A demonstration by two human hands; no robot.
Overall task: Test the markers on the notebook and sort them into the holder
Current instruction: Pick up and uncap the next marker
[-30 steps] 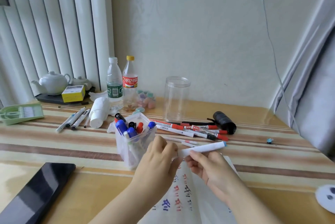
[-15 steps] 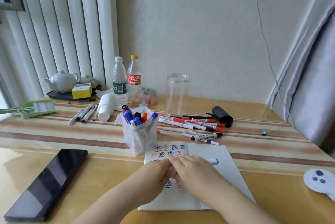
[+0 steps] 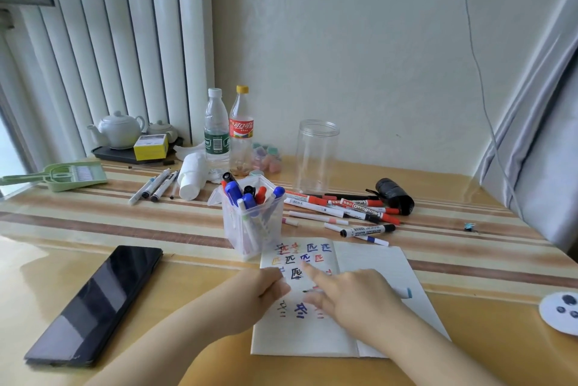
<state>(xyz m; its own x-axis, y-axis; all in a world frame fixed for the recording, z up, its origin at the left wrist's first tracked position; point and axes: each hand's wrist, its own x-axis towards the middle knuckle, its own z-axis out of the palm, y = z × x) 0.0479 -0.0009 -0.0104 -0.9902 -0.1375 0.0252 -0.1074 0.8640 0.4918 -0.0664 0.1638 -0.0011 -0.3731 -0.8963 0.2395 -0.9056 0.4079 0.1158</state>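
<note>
**Two hands on the notebook, one marker in test**

Item: marker, white barrel, blue end. Pinched in my right hand; its dark tip shows at the left of the hand, on or just above the page, I cannot tell which. The blue end sticks out past the hand to the right. My forefinger points far-left, toward the rows of marks.

Item: left hand. Fingers curled loosely inward, resting at the left edge of the notebook. I cannot tell whether a cap sits inside the curl.

Item: notebook. Open, near centre of the table; left page bears red, blue, black and orange test marks.

Item: holder. Clear, just beyond the notebook's far-left corner, already stocked with blue, red and black markers.

Item: untested stock. Loose pile to the right of the holder; smaller group of pens far left.

Step in hand, as I judge it: trying this marker on the page. Next move calls for a short stroke, then recapping and dropping it upright into the holder.
</note>
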